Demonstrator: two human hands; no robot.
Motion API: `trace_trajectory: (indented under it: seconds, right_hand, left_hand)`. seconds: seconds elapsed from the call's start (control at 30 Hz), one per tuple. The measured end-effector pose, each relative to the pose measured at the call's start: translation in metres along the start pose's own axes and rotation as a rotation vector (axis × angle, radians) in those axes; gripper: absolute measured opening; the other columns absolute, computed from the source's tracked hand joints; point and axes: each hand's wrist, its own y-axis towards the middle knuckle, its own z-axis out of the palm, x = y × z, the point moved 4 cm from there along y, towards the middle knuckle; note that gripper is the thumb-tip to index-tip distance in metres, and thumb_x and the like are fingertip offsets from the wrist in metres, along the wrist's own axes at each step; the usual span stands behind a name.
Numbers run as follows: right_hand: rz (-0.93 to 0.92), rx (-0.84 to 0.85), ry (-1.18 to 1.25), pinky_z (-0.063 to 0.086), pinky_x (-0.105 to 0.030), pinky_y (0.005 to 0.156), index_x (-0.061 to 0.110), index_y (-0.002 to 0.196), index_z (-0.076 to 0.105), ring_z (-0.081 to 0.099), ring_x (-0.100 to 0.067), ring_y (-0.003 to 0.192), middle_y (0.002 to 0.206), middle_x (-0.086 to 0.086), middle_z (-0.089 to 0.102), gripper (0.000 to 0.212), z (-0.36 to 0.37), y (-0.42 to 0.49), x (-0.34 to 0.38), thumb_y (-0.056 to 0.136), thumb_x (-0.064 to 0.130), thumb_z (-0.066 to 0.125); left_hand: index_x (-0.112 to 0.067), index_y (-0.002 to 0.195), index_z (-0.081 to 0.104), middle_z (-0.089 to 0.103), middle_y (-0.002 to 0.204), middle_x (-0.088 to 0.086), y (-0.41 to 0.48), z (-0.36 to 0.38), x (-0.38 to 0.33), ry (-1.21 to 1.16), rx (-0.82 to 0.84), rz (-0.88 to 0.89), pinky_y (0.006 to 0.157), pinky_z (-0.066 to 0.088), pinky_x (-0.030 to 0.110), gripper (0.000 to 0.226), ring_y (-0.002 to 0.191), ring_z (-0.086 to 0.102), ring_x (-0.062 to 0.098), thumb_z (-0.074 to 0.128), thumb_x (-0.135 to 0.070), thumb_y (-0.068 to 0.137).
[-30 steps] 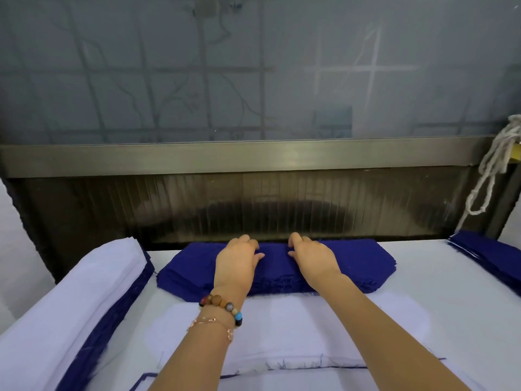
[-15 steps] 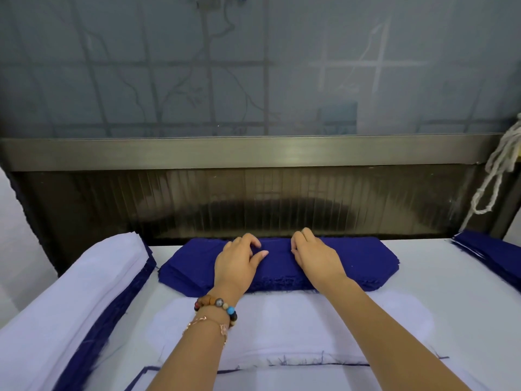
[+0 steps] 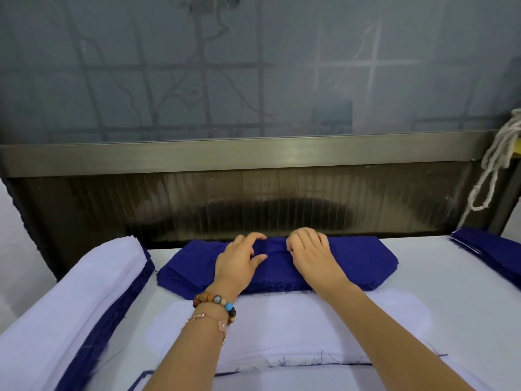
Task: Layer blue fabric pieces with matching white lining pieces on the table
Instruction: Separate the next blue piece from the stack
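Note:
A stack of blue fabric pieces (image 3: 358, 261) lies at the back middle of the table. Both hands are on top of it. My left hand (image 3: 239, 261) has its index finger curled at the far edge and its thumb on top, pinching the top blue piece. My right hand (image 3: 310, 255) has curled fingers gripping the same piece. A small raised fold runs between the hands. In front of the stack a white lining piece (image 3: 296, 328) lies flat, with a blue edge (image 3: 338, 364) showing under its near side.
A tall stack of white pieces over blue ones (image 3: 70, 306) fills the left side. Another blue stack (image 3: 496, 255) sits at the far right. A metal rail (image 3: 253, 156) and dark panel rise right behind the table. A white rope (image 3: 493, 170) hangs at right.
Both hands slid a little toward the stack's far edge and their fingers curled into the top blue piece, raising a small fold between them.

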Motion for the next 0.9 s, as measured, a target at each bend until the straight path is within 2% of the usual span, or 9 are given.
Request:
trace_trajectory:
  seconds: [0.07,0.17,0.33,0.47,0.53,0.67,0.77,0.9]
  right_hand:
    - [0.011,-0.026,0.035,0.036,-0.036,0.101,0.021,0.121,0.051,0.05,-0.021,0.115,0.119,-0.002,0.052,0.031,-0.002,0.0,0.0,0.091,0.017,0.06]
    - [0.08,0.031,0.094,0.028,-0.035,0.107,0.026,0.143,0.033,0.041,-0.017,0.124,0.13,0.001,0.044,0.05,0.0,0.001,-0.003,0.097,0.028,0.052]
    - [0.155,0.018,0.067,0.025,-0.034,0.106,0.029,0.13,0.042,0.038,-0.015,0.121,0.128,0.004,0.042,0.035,-0.007,0.0,-0.006,0.097,0.036,0.048]
    - [0.142,0.12,0.049,0.024,-0.037,0.105,0.029,0.123,0.051,0.039,-0.017,0.115,0.119,0.005,0.047,0.03,-0.021,0.004,-0.021,0.095,0.038,0.05]
    - [0.177,0.225,0.047,0.026,-0.039,0.102,0.029,0.12,0.055,0.04,-0.019,0.114,0.116,0.004,0.052,0.031,-0.032,0.005,-0.042,0.091,0.038,0.055]
    - [0.319,0.43,-0.031,0.028,-0.044,0.1,0.03,0.117,0.058,0.04,-0.024,0.118,0.115,0.001,0.055,0.03,-0.049,-0.002,-0.091,0.088,0.038,0.06]
    - [0.391,0.476,-0.108,0.027,-0.045,0.102,0.03,0.11,0.061,0.041,-0.023,0.118,0.111,0.002,0.057,0.023,-0.056,-0.008,-0.117,0.088,0.036,0.061]
    - [0.5,0.488,-0.194,0.029,-0.044,0.105,0.024,0.118,0.059,0.042,-0.024,0.121,0.118,-0.001,0.059,0.031,-0.057,-0.017,-0.139,0.09,0.038,0.061]
  left_hand:
    - [-0.036,0.132,0.043,0.043,0.1,-0.009,0.001,0.0,-0.001,0.013,0.015,0.009,0.077,0.051,0.029,0.04,0.092,0.048,0.009,0.057,-0.035,0.094]
    - [-0.03,0.127,0.045,0.043,0.108,-0.007,0.002,0.0,-0.002,0.011,-0.013,0.0,0.077,0.051,0.028,0.037,0.096,0.049,0.01,0.06,-0.034,0.093]
    - [-0.027,0.12,0.046,0.04,0.118,-0.003,0.004,-0.001,-0.003,0.116,0.013,-0.017,0.081,0.052,0.031,0.034,0.103,0.045,0.013,0.059,-0.041,0.092]
    - [-0.031,0.12,0.048,0.037,0.114,-0.005,0.005,-0.018,0.008,0.345,-0.009,0.02,0.093,0.04,0.035,0.038,0.106,0.039,0.014,0.049,-0.056,0.091]
    - [-0.033,0.12,0.05,0.035,0.111,-0.007,0.004,-0.03,0.024,0.38,-0.026,0.054,0.094,0.033,0.034,0.034,0.105,0.036,0.013,0.048,-0.053,0.092]
    - [-0.035,0.117,0.053,0.037,0.116,-0.008,-0.001,-0.056,0.069,0.404,-0.027,0.007,0.096,0.028,0.036,0.028,0.112,0.035,0.013,0.05,-0.05,0.093]
    - [-0.033,0.113,0.057,0.042,0.12,-0.006,-0.006,-0.071,0.09,0.399,-0.015,-0.027,0.095,0.027,0.036,0.025,0.114,0.036,0.015,0.054,-0.047,0.092]
    - [-0.029,0.104,0.06,0.049,0.112,-0.004,-0.011,-0.081,0.102,0.377,-0.034,-0.096,0.09,0.036,0.037,0.019,0.109,0.045,0.019,0.061,-0.041,0.09]
